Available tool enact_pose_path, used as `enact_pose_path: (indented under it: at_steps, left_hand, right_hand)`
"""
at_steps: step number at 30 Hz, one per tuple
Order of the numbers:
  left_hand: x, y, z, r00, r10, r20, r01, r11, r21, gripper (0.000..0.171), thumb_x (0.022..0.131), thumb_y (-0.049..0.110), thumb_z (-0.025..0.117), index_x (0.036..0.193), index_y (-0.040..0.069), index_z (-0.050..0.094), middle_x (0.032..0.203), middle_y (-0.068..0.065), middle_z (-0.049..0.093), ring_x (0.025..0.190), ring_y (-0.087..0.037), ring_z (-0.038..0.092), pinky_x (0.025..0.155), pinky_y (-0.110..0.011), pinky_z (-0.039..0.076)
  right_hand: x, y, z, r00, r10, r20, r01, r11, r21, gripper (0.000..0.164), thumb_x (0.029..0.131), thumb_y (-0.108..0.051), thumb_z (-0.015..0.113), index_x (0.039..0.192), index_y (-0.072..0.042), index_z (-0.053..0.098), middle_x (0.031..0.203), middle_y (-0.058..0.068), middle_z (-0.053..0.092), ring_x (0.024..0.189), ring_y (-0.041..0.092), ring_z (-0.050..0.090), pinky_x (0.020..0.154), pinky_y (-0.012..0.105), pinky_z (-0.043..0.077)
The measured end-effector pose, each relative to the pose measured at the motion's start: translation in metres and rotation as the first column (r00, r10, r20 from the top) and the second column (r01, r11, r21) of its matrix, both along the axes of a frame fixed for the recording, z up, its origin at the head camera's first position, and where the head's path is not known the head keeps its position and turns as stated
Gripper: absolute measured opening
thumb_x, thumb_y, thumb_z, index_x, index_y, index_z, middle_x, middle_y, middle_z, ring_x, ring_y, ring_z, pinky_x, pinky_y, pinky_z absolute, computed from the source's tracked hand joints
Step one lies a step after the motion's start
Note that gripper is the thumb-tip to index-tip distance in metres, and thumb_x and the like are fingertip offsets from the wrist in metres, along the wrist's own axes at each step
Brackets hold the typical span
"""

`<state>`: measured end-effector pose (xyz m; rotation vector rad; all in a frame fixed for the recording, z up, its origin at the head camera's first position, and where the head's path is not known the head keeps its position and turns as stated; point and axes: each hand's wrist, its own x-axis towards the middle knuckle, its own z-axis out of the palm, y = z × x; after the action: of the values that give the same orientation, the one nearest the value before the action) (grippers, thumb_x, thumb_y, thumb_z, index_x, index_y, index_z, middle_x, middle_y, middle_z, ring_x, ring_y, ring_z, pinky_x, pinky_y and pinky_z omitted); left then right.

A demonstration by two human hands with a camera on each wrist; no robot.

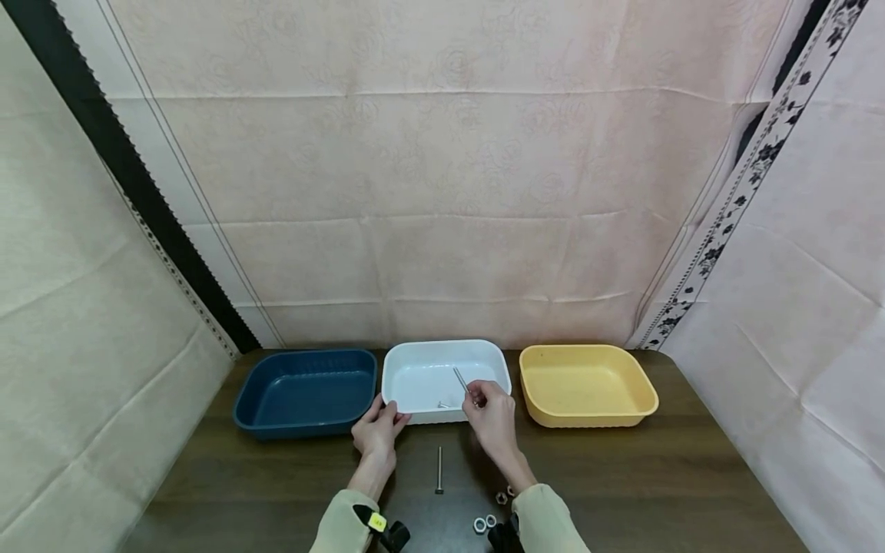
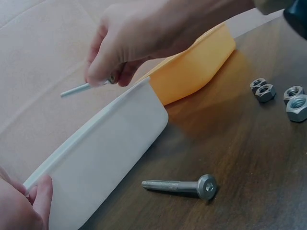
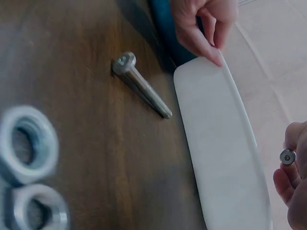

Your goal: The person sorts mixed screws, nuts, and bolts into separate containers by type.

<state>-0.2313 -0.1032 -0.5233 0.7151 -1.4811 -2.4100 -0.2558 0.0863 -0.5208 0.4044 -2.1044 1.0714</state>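
My left hand (image 1: 376, 439) pinches the front left rim of a white plastic tray (image 1: 435, 418) between thumb and fingers. Over the tray's right side, my right hand (image 1: 492, 422) holds a silver bolt (image 2: 76, 90) by its head end, the shank pointing away and to the left. The bolt's round socket head (image 3: 288, 156) shows between the fingertips in the right wrist view. Inside the tray lies a small metal piece (image 1: 443, 405). Another socket-head bolt (image 2: 182, 186) lies on the wood table in front of the tray, its head toward me.
Several hex nuts (image 1: 480, 525) lie on the table (image 1: 664, 476) near my right wrist. A dark blue tray (image 1: 304, 430) stands left of the white one, a yellow tray (image 1: 588, 420) to its right. Pale cloth (image 1: 442, 261) hangs behind and along both sides.
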Motion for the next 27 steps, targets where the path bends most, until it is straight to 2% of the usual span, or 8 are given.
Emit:
enact_pose_path:
  at_steps: [11, 21, 27]
  left_hand:
    - [-0.002, 0.0, 0.0, 1.0, 0.003, -0.03, -0.003, 1.0, 0.012, 0.049, 0.097, -0.003, 0.061, 0.144, -0.005, 0.048, 0.103, -0.021, 0.055, 0.081, -0.021, 0.068, 0.077, -0.031, 0.06]
    - [-0.001, 0.0, 0.0, 1.0, 0.001, -0.028, 0.0, 1.0, 0.025, 0.05, 0.097, -0.003, 0.062, 0.144, -0.005, 0.047, 0.103, -0.02, 0.055, 0.083, -0.022, 0.069, 0.078, -0.032, 0.06]
    - [0.0, -0.001, 0.001, 1.0, -0.001, -0.021, 0.002, 1.0, 0.017, 0.049, 0.097, -0.002, 0.062, 0.144, -0.004, 0.048, 0.108, -0.024, 0.054, 0.088, -0.026, 0.069, 0.078, -0.032, 0.06]
  right_hand:
    - [-0.019, -0.004, -0.002, 1.0, 0.02, 0.003, -0.02, 0.999, 0.043, 0.014, 0.073, 0.011, 0.075, 0.08, -0.001, 0.071, 0.073, 0.004, 0.064, 0.063, 0.015, 0.06, 0.055, 0.028, 0.053]
    - [-0.023, -0.006, -0.008, 0.999, 0.016, 0.039, -0.019, 0.998, 0.061, 0.013, 0.074, 0.011, 0.075, 0.08, 0.0, 0.071, 0.074, 0.005, 0.065, 0.064, 0.016, 0.061, 0.057, 0.029, 0.054]
    - [-0.025, -0.007, -0.008, 0.999, 0.019, 0.039, -0.022, 0.998, 0.064, 0.013, 0.075, 0.011, 0.074, 0.081, 0.0, 0.071, 0.074, 0.005, 0.065, 0.064, 0.016, 0.061, 0.057, 0.029, 0.054]
